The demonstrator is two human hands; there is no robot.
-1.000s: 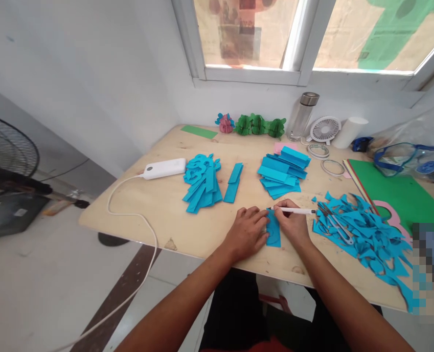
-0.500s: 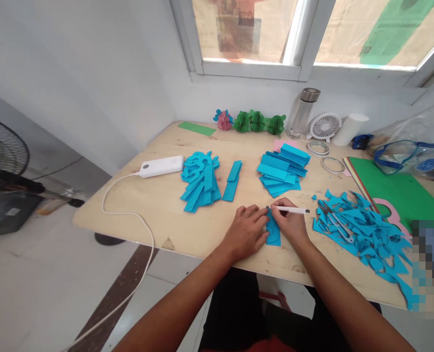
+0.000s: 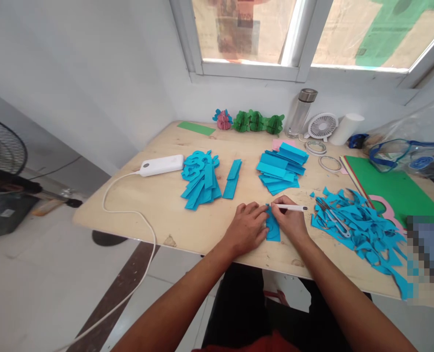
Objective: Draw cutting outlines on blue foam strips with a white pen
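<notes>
A small blue paper piece (image 3: 273, 231) with a curved line drawn on it lies on the table in front of me. My left hand (image 3: 249, 228) rests flat at its left side, fingers spread and pressing down on it. Closed around a white pen (image 3: 289, 207), my right hand (image 3: 290, 220) works at the upper end of the paper; the fingers hide the tip. Beyond my hands sits a pile of folded blue paper (image 3: 281, 168). Two folded blue strips (image 3: 232, 179) and a stack of blue cut-outs (image 3: 202, 181) lie to the left.
On the right, blue paper scraps (image 3: 363, 227) lie with a craft knife (image 3: 336, 220) among them. Green sheets (image 3: 396, 190), tape rolls (image 3: 330, 164), a glass bottle (image 3: 300, 115) and a small fan (image 3: 322, 126) stand farther back. A white power bank (image 3: 161, 165) trails its cable off the left edge.
The view has shifted slightly. Both hands stay at the same paper piece, and the pen in my right hand has barely moved.
</notes>
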